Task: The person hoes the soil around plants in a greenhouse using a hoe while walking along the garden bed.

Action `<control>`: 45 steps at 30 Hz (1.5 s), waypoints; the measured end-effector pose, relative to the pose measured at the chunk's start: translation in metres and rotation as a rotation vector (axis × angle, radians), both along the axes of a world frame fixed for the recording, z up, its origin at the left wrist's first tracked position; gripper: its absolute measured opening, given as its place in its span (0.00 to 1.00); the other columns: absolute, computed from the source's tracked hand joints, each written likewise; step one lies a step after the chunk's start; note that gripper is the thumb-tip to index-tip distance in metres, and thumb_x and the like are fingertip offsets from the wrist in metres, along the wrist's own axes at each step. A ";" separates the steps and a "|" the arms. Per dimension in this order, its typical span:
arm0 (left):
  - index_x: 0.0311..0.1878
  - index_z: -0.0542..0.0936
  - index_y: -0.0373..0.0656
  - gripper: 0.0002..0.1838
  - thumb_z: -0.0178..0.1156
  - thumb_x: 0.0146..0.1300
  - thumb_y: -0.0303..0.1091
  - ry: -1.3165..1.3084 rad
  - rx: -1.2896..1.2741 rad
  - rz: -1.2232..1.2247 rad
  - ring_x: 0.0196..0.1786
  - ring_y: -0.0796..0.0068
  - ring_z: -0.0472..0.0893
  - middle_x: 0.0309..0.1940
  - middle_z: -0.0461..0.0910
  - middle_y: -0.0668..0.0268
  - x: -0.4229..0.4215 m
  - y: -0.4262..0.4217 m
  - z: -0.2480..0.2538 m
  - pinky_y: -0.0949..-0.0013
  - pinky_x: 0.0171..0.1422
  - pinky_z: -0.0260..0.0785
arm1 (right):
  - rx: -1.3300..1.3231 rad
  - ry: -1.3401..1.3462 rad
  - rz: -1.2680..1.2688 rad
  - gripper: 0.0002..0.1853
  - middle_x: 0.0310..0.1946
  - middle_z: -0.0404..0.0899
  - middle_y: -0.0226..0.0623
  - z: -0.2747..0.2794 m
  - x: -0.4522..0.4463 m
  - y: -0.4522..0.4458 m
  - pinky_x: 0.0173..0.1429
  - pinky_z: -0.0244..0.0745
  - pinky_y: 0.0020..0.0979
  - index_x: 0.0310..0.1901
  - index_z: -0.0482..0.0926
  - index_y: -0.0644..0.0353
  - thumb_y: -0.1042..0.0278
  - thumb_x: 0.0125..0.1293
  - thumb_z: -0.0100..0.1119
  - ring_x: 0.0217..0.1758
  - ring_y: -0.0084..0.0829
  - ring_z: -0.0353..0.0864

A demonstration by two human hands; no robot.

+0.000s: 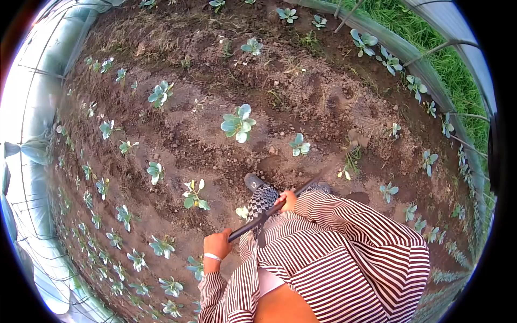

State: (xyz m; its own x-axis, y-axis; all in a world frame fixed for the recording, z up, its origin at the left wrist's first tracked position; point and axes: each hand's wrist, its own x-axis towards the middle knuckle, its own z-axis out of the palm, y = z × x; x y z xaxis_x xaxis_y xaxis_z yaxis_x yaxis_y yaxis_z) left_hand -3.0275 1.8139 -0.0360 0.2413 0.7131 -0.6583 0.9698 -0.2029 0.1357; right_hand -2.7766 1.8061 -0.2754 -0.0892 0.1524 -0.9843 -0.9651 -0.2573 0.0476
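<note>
— How are the hands set?
— Both are clenched on a long, dark, straight pole. The left grip, with a white band at its wrist, closes on the near end; the right grip wraps it farther along.
— Where does the pole lie?
— Slanting in front of the dark-and-white striped shirt, its far end out over the crumbly brown soil. That end blurs; I can't tell its shape, or whether it touches ground.
— Handling it well?
— My judgement: hands spread for leverage, strokes short and steady, the tip clear of the dark grey shoe and the blue-green, broad-leaved seedling. A thin, grassy green clump stands near the tip, beyond the feet.
— Any brands or writing?
— None readable on pole, shirt or shoe.
</note>
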 end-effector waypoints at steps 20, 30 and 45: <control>0.32 0.77 0.38 0.13 0.61 0.41 0.32 -0.352 0.027 0.495 0.23 0.56 0.77 0.20 0.76 0.53 -0.129 0.152 -0.041 0.61 0.32 0.70 | 0.317 -0.059 0.092 0.11 0.12 0.61 0.30 0.048 -0.140 0.275 0.20 0.66 0.38 0.19 0.65 0.57 0.74 0.52 0.57 0.13 0.27 0.63; 0.39 0.73 0.39 0.14 0.56 0.51 0.37 -0.538 -0.173 0.302 0.29 0.45 0.78 0.23 0.76 0.45 -0.086 0.375 -0.126 0.53 0.34 0.69 | 0.335 -0.826 0.271 0.11 0.09 0.67 0.37 0.036 -0.085 0.495 0.13 0.66 0.33 0.17 0.68 0.64 0.71 0.52 0.56 0.08 0.30 0.68; 0.43 0.77 0.44 0.19 0.61 0.46 0.39 -0.254 -0.367 0.262 0.33 0.49 0.80 0.29 0.80 0.50 -0.234 0.431 -0.075 0.54 0.42 0.73 | -0.026 -0.324 0.117 0.12 0.08 0.57 0.32 0.000 -0.247 0.507 0.13 0.61 0.37 0.18 0.62 0.56 0.76 0.50 0.55 0.08 0.29 0.60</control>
